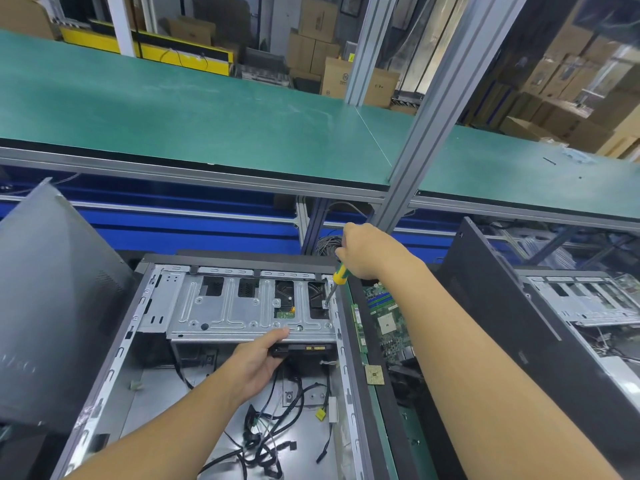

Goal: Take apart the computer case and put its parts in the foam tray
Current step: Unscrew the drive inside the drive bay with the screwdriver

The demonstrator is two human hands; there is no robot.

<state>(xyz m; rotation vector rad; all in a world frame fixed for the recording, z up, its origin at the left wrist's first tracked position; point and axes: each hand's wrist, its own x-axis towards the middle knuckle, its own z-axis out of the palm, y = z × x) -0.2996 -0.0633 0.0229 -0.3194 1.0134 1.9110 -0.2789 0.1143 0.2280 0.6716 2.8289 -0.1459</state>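
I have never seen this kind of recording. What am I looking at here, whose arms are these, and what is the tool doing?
There is no machine here. This is one picture from a camera worn on a person's head, looking down at their own two arms. Before them lies an open computer case, with loose cables on its floor. The right hand holds a screwdriver with a yellow and green handle. Its tip is down at the far right corner of the metal drive cage, likely on a screw. The left hand grips the near edge of that cage. To the right of the case lie a green circuit board and a small square chip. A green shelf runs above.
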